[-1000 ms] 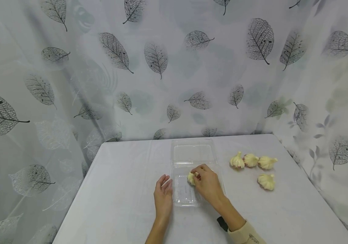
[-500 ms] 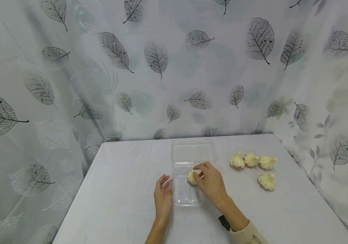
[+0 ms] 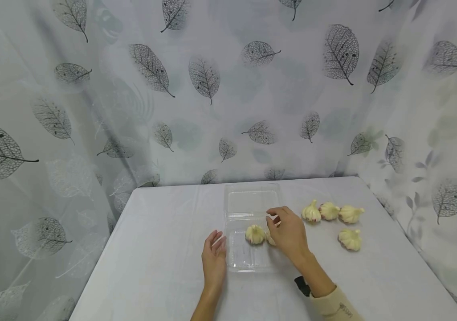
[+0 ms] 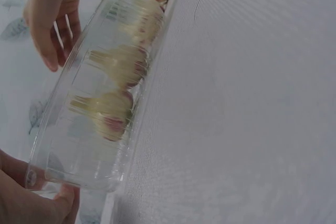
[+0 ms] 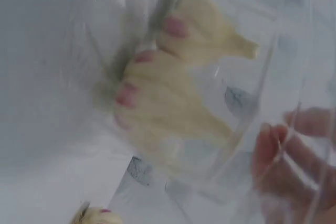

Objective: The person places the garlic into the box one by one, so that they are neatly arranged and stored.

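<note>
A clear plastic box (image 3: 238, 254) lies with its lid (image 3: 252, 201) folded back. Inside it sits one garlic bulb (image 3: 255, 234), with another bulb (image 3: 270, 239) on its right, partly covered by my right hand (image 3: 290, 232). That hand hovers over the box's right part, fingers bent and apart, holding nothing. My left hand (image 3: 214, 263) is against the box's left side with relaxed fingers; in the left wrist view, this hand (image 4: 39, 200) touches a box corner. Through the plastic in the right wrist view, two bulbs (image 5: 163, 95) stand side by side.
Right of the box, several garlic bulbs (image 3: 329, 211) lie on the white-covered table (image 3: 164, 245): a row at the back and a single bulb (image 3: 350, 239) nearer the front. A leaf-patterned curtain (image 3: 228, 98) hangs behind the table.
My right hand has let go of the left bulb and moved right and slightly up, uncovering that bulb and part of its neighbour. The left hand has stayed in place.
</note>
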The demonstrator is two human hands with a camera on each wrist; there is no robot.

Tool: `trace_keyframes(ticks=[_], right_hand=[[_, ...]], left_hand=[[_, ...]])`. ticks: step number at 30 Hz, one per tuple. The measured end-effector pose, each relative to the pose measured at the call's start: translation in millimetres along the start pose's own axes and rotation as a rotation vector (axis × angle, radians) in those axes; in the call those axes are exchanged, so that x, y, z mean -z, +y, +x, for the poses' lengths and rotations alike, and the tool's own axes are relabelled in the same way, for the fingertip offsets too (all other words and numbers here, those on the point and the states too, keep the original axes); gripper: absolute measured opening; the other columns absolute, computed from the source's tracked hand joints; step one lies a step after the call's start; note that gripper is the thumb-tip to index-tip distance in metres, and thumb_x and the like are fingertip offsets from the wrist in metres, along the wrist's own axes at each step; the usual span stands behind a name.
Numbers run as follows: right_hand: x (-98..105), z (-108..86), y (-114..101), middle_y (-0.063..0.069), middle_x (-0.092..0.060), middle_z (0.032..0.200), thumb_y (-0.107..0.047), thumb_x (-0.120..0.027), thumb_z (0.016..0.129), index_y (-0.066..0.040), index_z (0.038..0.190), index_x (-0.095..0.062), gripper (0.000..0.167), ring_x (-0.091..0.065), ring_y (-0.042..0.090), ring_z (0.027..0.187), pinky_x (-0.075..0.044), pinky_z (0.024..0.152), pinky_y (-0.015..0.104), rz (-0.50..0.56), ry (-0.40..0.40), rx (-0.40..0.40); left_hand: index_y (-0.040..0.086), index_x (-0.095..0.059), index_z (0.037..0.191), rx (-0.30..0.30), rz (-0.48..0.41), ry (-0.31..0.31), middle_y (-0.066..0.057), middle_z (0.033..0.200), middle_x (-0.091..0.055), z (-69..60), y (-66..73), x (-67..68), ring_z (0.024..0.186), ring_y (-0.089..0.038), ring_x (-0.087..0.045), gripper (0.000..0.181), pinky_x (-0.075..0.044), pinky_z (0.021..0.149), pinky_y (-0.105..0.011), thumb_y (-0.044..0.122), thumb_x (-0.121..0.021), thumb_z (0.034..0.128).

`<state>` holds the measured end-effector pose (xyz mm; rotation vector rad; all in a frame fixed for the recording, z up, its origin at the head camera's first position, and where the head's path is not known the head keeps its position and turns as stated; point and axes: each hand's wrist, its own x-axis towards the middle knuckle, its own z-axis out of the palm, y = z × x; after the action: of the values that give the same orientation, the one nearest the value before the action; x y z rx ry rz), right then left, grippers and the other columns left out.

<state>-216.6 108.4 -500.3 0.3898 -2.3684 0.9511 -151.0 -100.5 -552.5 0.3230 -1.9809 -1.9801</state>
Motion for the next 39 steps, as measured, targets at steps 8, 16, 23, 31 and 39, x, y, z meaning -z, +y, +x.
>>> trace_keyframes(ticks=[8,16,23,31,39], right_hand=[[15,10.1,20,0.008,-0.073,0.09,-0.006,-0.079,0.089,-0.004,0.1,-0.078,0.011,-0.07,0.018,0.07,-0.058,0.056,0.034,-0.019,0.063,-0.005],[30,21.5,46,0.01,-0.074,0.091,-0.005,-0.077,0.088,-0.004,0.099,-0.079,0.011,-0.072,0.025,0.071,-0.055,0.058,0.044,-0.074,0.133,-0.081],[39,28.2,72,0.017,-0.072,0.097,-0.009,-0.073,0.09,-0.002,0.102,-0.079,0.015,-0.069,0.034,0.083,-0.055,0.066,0.051,-0.124,0.139,-0.158],[49,33.1,93,0.023,-0.068,0.11,-0.016,-0.071,0.092,-0.001,0.11,-0.077,0.024,-0.066,0.04,0.094,-0.057,0.064,0.057,-0.192,0.069,-0.266],[54,37.3,109,0.026,-0.066,0.116,-0.02,-0.069,0.094,-0.001,0.117,-0.074,0.031,-0.066,0.043,0.096,-0.057,0.065,0.059,-0.249,-0.008,-0.308]], left_hand=[[-0.004,-0.046,0.148,0.013,-0.001,0.008,-0.021,0.142,-0.058,0.0,0.4,-0.9,0.132,-0.039,-0.058,0.052,-0.051,0.11,-0.046,-0.012,-0.056,0.0976],[-0.006,-0.044,0.149,0.003,-0.001,0.003,-0.022,0.142,-0.057,0.2,0.2,-1.6,0.132,-0.041,-0.057,0.052,-0.051,0.11,-0.049,-0.012,-0.056,0.0979],[-0.005,-0.046,0.148,-0.003,0.0,0.004,-0.022,0.141,-0.058,-0.5,-0.5,-1.2,0.132,-0.04,-0.058,0.052,-0.051,0.11,-0.046,-0.013,-0.055,0.0975],[-0.006,-0.045,0.148,-0.005,0.013,0.001,-0.022,0.141,-0.057,0.5,-2.3,-1.0,0.132,-0.041,-0.057,0.049,-0.052,0.109,-0.043,-0.009,-0.055,0.1002],[-0.005,-0.045,0.149,0.024,0.007,0.004,-0.019,0.142,-0.057,1.5,-3.3,-1.6,0.133,-0.037,-0.057,0.049,-0.052,0.109,-0.039,-0.007,-0.056,0.1008]])
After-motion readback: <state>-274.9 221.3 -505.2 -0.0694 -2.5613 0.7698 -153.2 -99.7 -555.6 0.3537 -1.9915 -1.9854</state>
